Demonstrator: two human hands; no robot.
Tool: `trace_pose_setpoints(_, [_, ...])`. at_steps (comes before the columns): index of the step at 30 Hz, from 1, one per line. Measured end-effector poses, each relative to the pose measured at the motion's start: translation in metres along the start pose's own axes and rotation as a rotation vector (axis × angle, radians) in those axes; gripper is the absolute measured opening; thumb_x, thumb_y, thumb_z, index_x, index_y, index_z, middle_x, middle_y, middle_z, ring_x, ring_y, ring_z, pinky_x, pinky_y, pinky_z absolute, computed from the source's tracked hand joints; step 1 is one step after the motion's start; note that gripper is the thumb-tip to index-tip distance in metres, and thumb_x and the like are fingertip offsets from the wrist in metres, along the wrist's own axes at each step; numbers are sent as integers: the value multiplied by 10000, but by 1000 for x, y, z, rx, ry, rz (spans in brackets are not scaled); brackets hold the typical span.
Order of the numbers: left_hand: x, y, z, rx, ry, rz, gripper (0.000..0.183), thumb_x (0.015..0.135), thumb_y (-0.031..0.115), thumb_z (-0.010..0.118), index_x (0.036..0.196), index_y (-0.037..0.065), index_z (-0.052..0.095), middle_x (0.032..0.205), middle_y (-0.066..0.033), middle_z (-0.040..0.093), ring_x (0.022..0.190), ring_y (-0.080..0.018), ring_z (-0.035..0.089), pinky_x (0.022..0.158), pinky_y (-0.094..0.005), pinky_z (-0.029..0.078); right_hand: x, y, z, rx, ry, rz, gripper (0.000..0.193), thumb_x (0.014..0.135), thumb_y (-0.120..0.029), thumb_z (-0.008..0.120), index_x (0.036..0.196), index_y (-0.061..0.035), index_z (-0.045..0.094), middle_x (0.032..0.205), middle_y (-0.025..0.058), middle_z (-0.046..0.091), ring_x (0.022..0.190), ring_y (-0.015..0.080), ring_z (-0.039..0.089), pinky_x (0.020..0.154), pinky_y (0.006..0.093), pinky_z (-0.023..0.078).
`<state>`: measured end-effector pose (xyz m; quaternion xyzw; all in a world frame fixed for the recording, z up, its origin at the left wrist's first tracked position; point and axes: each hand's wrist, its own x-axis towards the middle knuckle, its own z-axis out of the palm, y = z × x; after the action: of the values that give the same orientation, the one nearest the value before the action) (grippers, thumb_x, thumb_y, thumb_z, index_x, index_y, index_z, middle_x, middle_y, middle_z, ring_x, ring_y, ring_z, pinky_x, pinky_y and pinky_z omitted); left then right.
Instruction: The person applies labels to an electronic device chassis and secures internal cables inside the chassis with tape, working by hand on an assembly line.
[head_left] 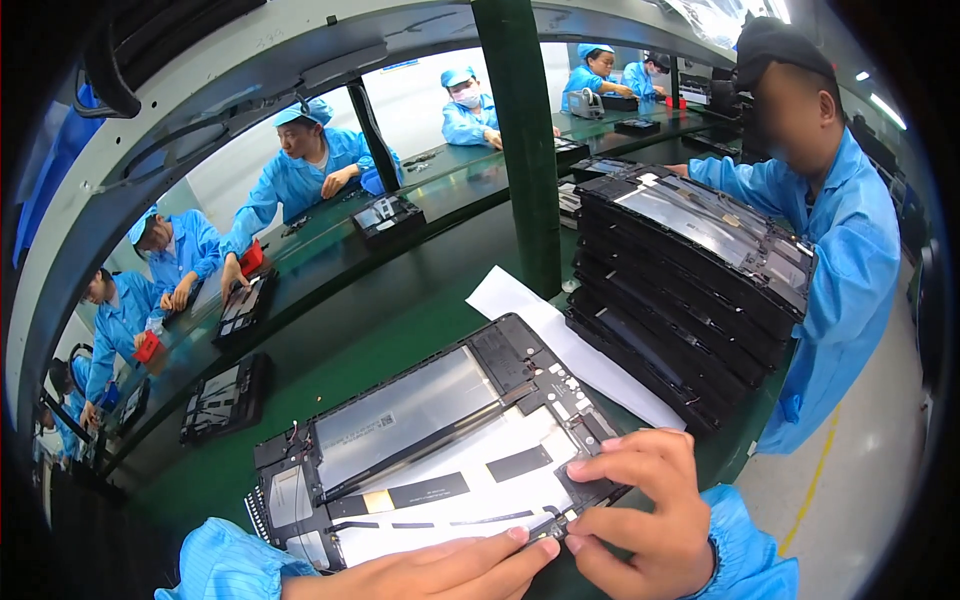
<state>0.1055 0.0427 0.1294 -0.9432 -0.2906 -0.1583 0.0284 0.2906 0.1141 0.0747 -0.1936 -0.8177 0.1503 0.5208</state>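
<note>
An opened tablet [405, 400] lies tilted in front of me, with silver battery panels, black flat cables and a dark frame showing. My left hand [440, 572] reaches along its near edge, fingers stretched out and their tips resting near the right end of that edge. Beside those tips, my right hand [645, 510] bends over the tablet's near right corner. Its thumb and one finger come close together at the edge, and another fingertip touches the dark frame. Whatever sits between thumb and finger is too small to make out.
Right of the tablet stands a tall stack of opened tablets [680, 290], beside a white sheet [530, 310]. A green post [520, 150] rises behind. More tablets [225, 395] lie along the line. A co-worker [840, 220] stands at right; several others sit across.
</note>
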Motion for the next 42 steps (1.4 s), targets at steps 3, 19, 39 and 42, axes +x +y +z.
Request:
trace_pose_setpoints(3, [2, 4, 2, 66, -8, -10, 277, 680, 44, 493, 913, -96, 546, 1076, -215, 504, 942, -310, 534, 771, -336, 461, 5, -2, 1, -121, 23, -105, 156, 508, -31, 615, 651, -30, 553, 865, 114, 563, 840, 290, 501, 723, 370, 378])
trace_pose_setpoints(19, [-7, 50, -43, -4, -151, -387, 518, 658, 23, 626, 1148, 8, 459, 1200, -250, 416, 1100, -373, 440, 881, -395, 401, -6, 21, -4, 151, -35, -154, 198, 567, -26, 640, 761, -51, 608, 809, 37, 549, 786, 222, 495, 731, 368, 372])
trace_pose_setpoints(39, [-78, 30, 42, -1120, 1057, -1079, 809, 807, 258, 540, 1351, 60, -25, 1256, -151, 334, 1089, -196, 401, 904, -296, 336, -9, 65, 6, 104, -27, 68, 479, 722, -195, 568, 1127, 37, 461, 1189, 196, 438, 1119, 322, 390, 964, 373, 246])
trace_pose_setpoints(42, [-71, 41, 39, -1173, 1231, -851, 713, 831, 172, 501, 1358, 105, 26, 1199, -121, 388, 1003, -174, 463, 853, -300, 389, 6, 53, 3, 392, 45, 60, 461, 767, -197, 523, 1149, 49, 444, 1169, 178, 453, 1102, 259, 415, 950, 349, 282])
